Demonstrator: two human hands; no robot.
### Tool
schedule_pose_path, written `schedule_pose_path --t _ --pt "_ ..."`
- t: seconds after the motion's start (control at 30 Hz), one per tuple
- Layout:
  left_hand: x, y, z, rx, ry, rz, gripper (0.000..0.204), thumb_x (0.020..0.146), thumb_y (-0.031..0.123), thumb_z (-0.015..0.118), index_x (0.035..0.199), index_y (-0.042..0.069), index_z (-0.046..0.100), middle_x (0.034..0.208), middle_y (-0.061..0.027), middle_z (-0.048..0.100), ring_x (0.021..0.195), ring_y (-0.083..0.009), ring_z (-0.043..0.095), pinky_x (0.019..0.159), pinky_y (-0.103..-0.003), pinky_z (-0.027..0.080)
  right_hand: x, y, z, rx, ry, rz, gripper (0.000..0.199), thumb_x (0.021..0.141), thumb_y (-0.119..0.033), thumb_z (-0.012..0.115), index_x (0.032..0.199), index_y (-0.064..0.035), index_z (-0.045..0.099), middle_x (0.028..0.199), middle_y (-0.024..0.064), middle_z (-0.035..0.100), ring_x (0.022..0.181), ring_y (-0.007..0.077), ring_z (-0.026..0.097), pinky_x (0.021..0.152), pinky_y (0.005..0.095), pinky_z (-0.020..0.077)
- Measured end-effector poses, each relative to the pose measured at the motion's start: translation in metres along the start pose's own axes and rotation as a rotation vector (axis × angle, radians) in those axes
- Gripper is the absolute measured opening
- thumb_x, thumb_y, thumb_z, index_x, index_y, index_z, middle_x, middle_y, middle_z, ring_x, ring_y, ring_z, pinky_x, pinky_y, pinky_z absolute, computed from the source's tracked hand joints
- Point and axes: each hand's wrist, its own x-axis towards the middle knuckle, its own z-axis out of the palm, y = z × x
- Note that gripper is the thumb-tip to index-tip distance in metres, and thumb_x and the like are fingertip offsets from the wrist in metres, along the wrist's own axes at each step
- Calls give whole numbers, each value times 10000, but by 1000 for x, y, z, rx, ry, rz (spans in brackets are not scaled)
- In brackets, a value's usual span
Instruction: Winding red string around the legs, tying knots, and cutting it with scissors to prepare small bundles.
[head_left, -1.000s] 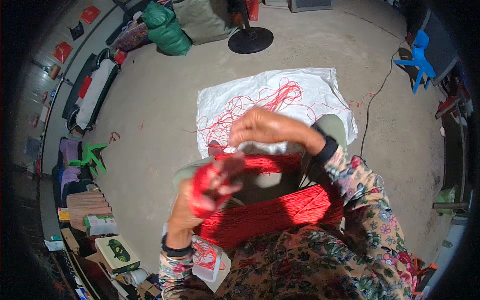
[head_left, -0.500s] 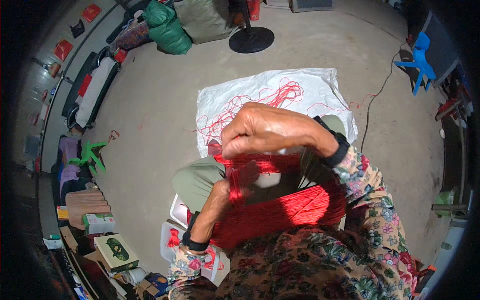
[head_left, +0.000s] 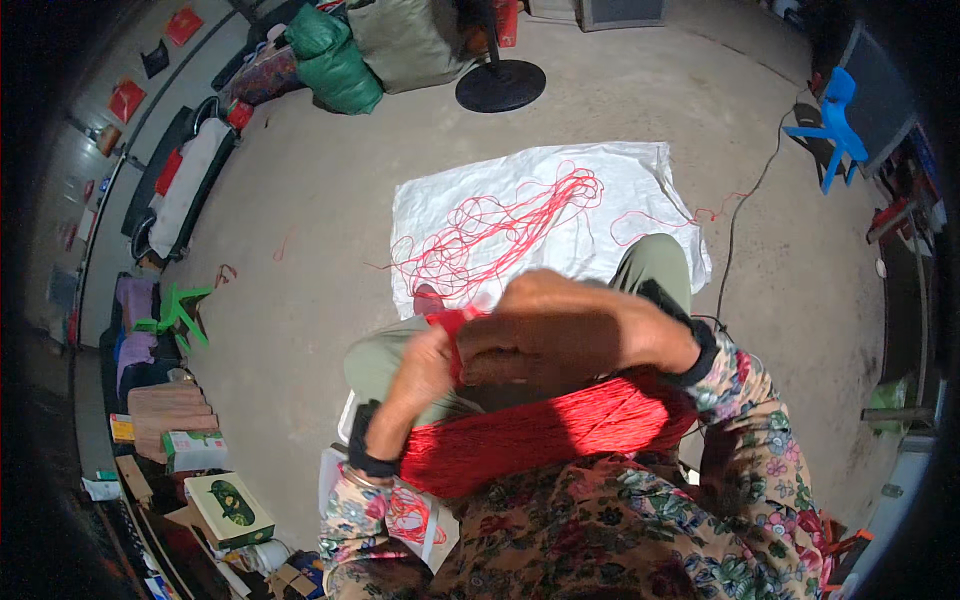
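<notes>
A thick hank of red cord (head_left: 540, 430) lies across my lap, against my flowered top. Above its left part, my left hand (head_left: 424, 366) is closed around strands of red cord (head_left: 455, 322) that rise past its fingers. Close beside it, my right hand (head_left: 550, 325) is bent inward with its fingers curled toward the left one. Motion blurs it, and shadow covers its lower side, so what it grips is hidden. Loose loops of thin red cord (head_left: 510, 235) spread over a white sheet (head_left: 625, 180) on the floor beyond my knees.
Left of my lap, a white container (head_left: 437, 525) holds red cord. A green stool (head_left: 182, 315) and boxes (head_left: 230, 508) stand at the left. A black round base (head_left: 500, 87) and a green sack (head_left: 335, 60) are at the back, a blue chair (head_left: 838, 125) at the right.
My right hand has dropped from above the sheet's near edge toward my lap. My left hand has risen and shifted left, still gripping the red cord.
</notes>
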Motion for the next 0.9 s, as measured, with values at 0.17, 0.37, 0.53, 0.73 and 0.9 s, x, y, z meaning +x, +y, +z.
schedule_pose_path --t 0.17,0.37,0.53,0.73,0.9 --pt "-47 18 -8 -697 -184 -282 486 793 90 691 1256 72 547 1131 -98 603 1002 -210 597 882 -410 492 6 56 -2 349 -38 178 203 806 -232 619 811 -32 654 608 135 569 565 236 556 546 348 435" --pt "-5 79 -58 -1272 -69 -45 783 790 519 638 1404 128 351 1420 -261 318 1297 -425 346 955 -600 421 -20 53 80 558 -58 98 190 890 -209 554 958 -59 648 789 82 657 668 195 598 639 330 475" --pt "20 24 -49 -823 98 -40 756 872 330 631 1422 -15 244 1458 -194 305 1313 -311 377 924 -421 492 -12 -8 18 99 -84 96 105 847 -151 562 850 -55 602 725 144 589 669 314 596 612 390 474" --pt "-24 35 -1 -416 -284 -286 467 906 153 552 1346 38 448 1326 -105 507 1151 -212 527 888 -339 478 13 31 -10 306 -28 141 162 841 -145 604 801 9 640 644 84 610 575 142 562 558 295 454" --pt "-14 73 -30 -1099 -430 -122 573 904 318 566 1399 101 377 1431 -213 351 1293 -383 389 974 -474 442 -25 91 57 714 36 312 286 908 -275 567 884 -3 652 730 12 636 681 60 521 612 281 442"
